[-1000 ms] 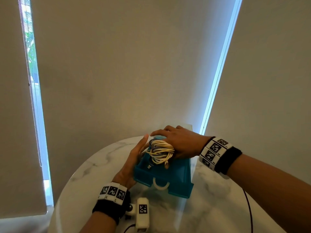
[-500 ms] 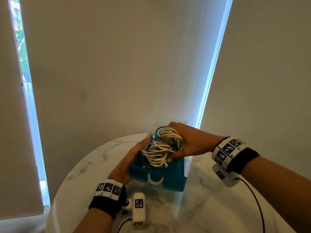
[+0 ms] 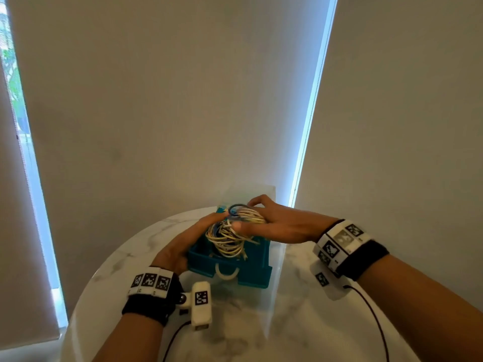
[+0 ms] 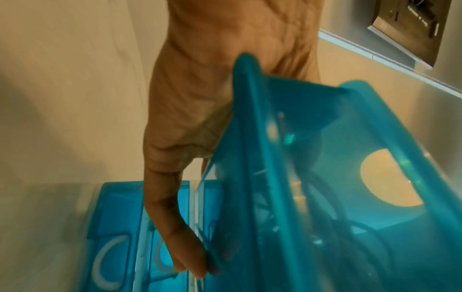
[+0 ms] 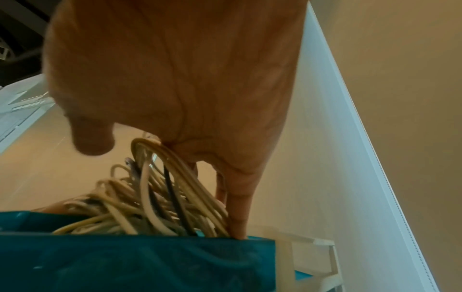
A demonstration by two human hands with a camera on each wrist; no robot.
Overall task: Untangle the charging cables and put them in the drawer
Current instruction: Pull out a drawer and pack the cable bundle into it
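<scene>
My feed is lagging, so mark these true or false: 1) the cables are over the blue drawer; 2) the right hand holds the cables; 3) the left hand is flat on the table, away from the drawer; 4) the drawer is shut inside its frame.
1) True: the cables bunch over the blue drawer.
2) True: the right hand grips them.
3) False: the left hand lies against the drawer's left side.
4) False: the drawer is pulled out of its frame, open on top.
</scene>
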